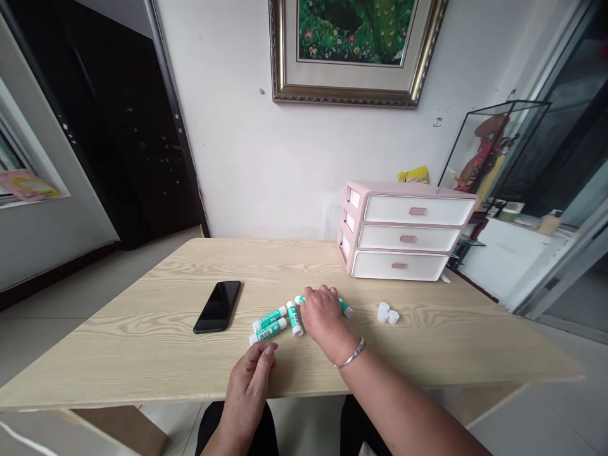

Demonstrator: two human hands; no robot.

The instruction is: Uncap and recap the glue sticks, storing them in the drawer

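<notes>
Several green and white glue sticks lie in a loose cluster on the light wooden table. My right hand, with a silver bangle at the wrist, lies palm down over one glue stick, its fingers curled round it. My left hand rests near the table's front edge just below the sticks, fingers together and relaxed, holding nothing. A few white caps sit to the right of my right hand.
A black phone lies face up to the left of the sticks. A pink and white three-drawer organiser stands at the back right of the table. A framed picture hangs on the wall behind.
</notes>
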